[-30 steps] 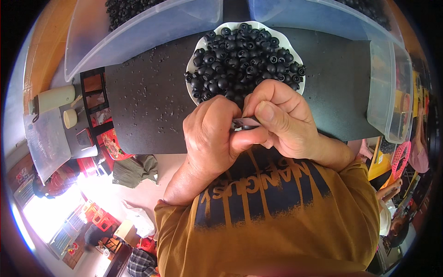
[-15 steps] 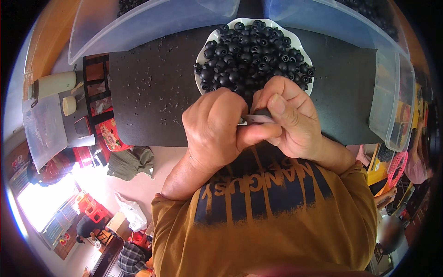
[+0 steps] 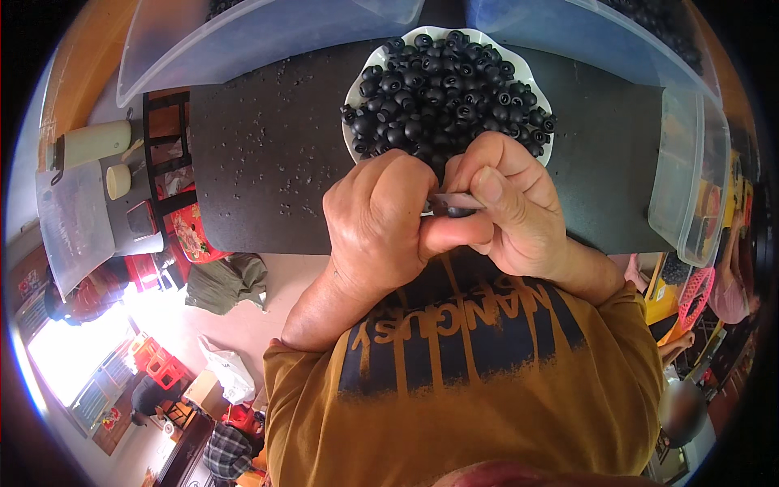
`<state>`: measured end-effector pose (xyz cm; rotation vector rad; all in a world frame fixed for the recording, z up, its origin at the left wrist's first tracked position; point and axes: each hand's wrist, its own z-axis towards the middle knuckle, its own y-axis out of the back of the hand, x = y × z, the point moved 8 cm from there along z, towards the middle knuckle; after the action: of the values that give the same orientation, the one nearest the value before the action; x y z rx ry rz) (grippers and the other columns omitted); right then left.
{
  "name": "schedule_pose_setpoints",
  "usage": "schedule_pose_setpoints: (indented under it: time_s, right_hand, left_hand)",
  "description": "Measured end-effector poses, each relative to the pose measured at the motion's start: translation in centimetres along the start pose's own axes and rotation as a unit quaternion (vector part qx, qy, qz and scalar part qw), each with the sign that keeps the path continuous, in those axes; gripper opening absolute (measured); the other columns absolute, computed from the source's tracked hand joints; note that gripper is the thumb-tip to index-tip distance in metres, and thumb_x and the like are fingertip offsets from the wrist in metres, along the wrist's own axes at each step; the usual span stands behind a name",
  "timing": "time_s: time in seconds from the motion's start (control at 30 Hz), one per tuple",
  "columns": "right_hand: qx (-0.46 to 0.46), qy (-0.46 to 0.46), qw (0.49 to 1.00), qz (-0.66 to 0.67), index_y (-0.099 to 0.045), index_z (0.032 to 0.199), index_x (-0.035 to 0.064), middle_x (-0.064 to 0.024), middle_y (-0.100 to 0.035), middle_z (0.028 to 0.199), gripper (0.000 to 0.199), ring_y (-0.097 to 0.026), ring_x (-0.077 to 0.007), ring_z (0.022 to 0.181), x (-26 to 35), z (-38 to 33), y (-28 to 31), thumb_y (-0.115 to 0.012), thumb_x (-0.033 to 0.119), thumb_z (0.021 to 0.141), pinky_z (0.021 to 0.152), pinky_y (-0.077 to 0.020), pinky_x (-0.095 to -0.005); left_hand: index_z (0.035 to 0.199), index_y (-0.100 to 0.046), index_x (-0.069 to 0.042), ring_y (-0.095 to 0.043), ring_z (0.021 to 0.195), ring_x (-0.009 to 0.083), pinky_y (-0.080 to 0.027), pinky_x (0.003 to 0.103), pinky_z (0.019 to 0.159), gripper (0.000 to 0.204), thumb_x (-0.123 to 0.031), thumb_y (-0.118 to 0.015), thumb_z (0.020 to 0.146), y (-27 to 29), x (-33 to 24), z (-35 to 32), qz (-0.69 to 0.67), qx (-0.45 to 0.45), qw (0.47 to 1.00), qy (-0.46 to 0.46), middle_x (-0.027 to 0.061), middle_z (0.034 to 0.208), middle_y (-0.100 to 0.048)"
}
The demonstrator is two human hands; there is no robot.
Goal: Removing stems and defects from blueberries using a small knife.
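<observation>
My left hand (image 3: 380,215) is closed around a small knife, with its metal blade (image 3: 456,200) sticking out toward the right hand and its handle hidden in the fist. Opposite it, my right hand (image 3: 511,207) is closed, thumb and fingers pinching a small round black part (image 3: 461,212). Most of that part is covered by the fingers and the blade, which lies against it. The left thumb stretches beneath the part to the right fingers. Just beyond both hands is a white scalloped plate (image 3: 350,134), heaped with black ball-shaped parts (image 3: 438,93) that have ring-like openings.
Dark table (image 3: 600,146) beneath the hands; black scraps (image 3: 280,142) dot its left side. Large translucent bins (image 3: 268,40) line the far edge, and clear plastic containers (image 3: 680,170) stand at right. A bottle (image 3: 96,144) and a small cup (image 3: 118,181) are at far left. People sit in the background.
The blade has tilted and moved slightly upward across the black part, which now shows below the blade rather than above it. Both hands stay nearly in place.
</observation>
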<state>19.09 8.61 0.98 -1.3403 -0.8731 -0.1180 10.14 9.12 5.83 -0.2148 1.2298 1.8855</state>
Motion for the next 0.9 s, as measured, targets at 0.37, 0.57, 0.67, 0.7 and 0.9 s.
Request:
schedule_pose_setpoints:
  time_s: [0.37,0.57,0.67,0.7,0.9]
  right_hand:
    - [-0.034,0.011,0.999,0.002,-0.051,0.093,0.0030,-0.0012,-0.057,0.081,0.016,-0.060,-0.0057,0.069,0.0,-0.2,0.7,-0.046,0.019,0.094,0.049,-0.0360,-0.0150]
    - [-0.050,0.010,0.999,-0.019,-0.052,0.093,0.0035,0.0000,-0.055,0.071,0.016,-0.050,-0.0038,0.056,0.2,0.0,0.3,-0.047,0.019,0.094,0.048,-0.0342,-0.0151]
    - [-0.079,0.013,0.995,-0.061,-0.053,0.091,0.0038,0.0012,-0.052,0.063,0.019,-0.042,-0.0034,0.050,1.2,0.4,0.3,-0.049,0.023,0.093,0.046,-0.0325,-0.0154]
    - [-0.105,0.013,0.991,-0.082,-0.054,0.089,0.0039,0.0018,-0.050,0.060,0.021,-0.039,-0.0034,0.049,1.8,0.5,0.5,-0.051,0.025,0.092,0.046,-0.0318,-0.0156]
    - [0.096,0.186,0.937,-0.279,-0.055,0.095,-0.0003,-0.0037,-0.055,0.071,0.023,-0.046,-0.0075,0.058,10.2,5.5,-4.6,-0.051,0.022,0.091,0.055,-0.0371,-0.0207]
  left_hand:
    - [0.063,-0.042,-0.009,-0.043,0.041,0.0198,-0.037,0.030,0.035,0.054,-0.061,-0.053,0.073,-0.6,-0.3,-0.5,0.023,-0.038,0.998,-0.037,0.0020,0.053,-0.041]
    - [0.063,-0.042,-0.008,-0.045,0.043,0.0214,-0.038,0.031,0.036,0.050,-0.055,-0.054,0.077,0.1,-0.7,-0.5,0.024,-0.032,0.999,-0.034,0.0034,0.054,-0.043]
    - [0.064,-0.044,-0.008,-0.047,0.044,0.0232,-0.038,0.032,0.037,0.049,-0.053,-0.058,0.074,0.5,-0.3,-0.2,-0.001,0.019,1.000,0.002,0.0052,0.055,-0.044]
    - [0.065,-0.045,-0.007,-0.047,0.045,0.0247,-0.039,0.033,0.039,0.049,-0.052,-0.061,0.072,0.6,-0.1,-0.4,-0.007,0.044,0.998,0.034,0.0063,0.055,-0.045]
    - [0.068,-0.047,-0.004,-0.050,0.051,0.0296,-0.040,0.037,0.046,0.048,-0.047,-0.069,0.069,1.9,1.3,-2.3,-0.016,0.070,0.986,0.148,0.0095,0.057,-0.047]
